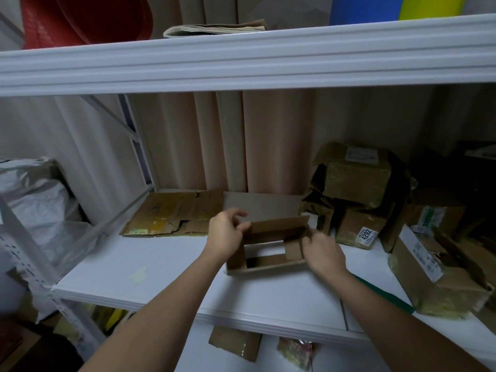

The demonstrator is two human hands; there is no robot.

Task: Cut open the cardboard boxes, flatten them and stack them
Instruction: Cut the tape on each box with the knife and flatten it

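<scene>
A small brown cardboard box (268, 260) stands on the white shelf (166, 267) in the middle, its flaps open and its inside visible. My left hand (228, 232) grips the box's left upper flap. My right hand (323, 252) holds the flap on the box's right side. Flattened cardboard (171, 214) lies at the back left of the shelf. Behind the box a pale flat sheet (263, 205) lies against the curtain. No cutting tool shows in either hand.
Several taped boxes (357, 181) pile up at the back right, one labelled 4292 (359, 232). A bigger torn box (434, 275) sits at the right front, a green object (381, 291) beside it. An upper shelf beam (241, 63) crosses overhead. Grey bags (35, 200) fill the left.
</scene>
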